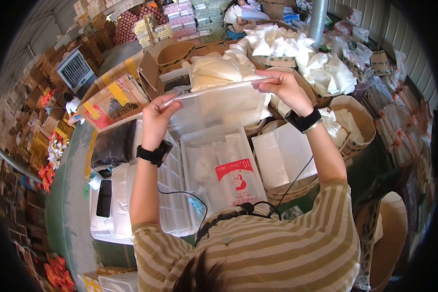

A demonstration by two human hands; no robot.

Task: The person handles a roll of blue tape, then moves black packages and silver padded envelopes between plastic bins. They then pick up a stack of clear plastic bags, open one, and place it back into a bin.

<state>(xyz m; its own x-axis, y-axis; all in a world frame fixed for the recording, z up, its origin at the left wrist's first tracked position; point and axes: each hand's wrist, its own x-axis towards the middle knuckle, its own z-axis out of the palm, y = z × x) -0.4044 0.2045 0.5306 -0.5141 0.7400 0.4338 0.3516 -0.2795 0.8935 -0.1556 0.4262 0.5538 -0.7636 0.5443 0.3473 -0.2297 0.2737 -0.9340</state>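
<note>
A clear plastic bag [219,107] is stretched between my two hands, its upper edge running taut from one to the other. My left hand [158,114] pinches the edge at its left end. At the other end my right hand [284,90] grips the same edge between thumb and fingers. Below the bag stands a translucent plastic bin [185,160]. A packet with a red label [236,180] printed "10" and "24cm x 36cm" lies in it. Behind the bag rests a large bag of pale yellow contents [219,70].
A white lidded box [284,151] stands right of the bin. On the left a phone [103,198] lies on white wrapping, near a cardboard box [114,104]. Round cardboard barrels [353,117] hold white bags [326,73]. Another person [236,14] sits at the back. A dark cable [297,177] crosses the bin area.
</note>
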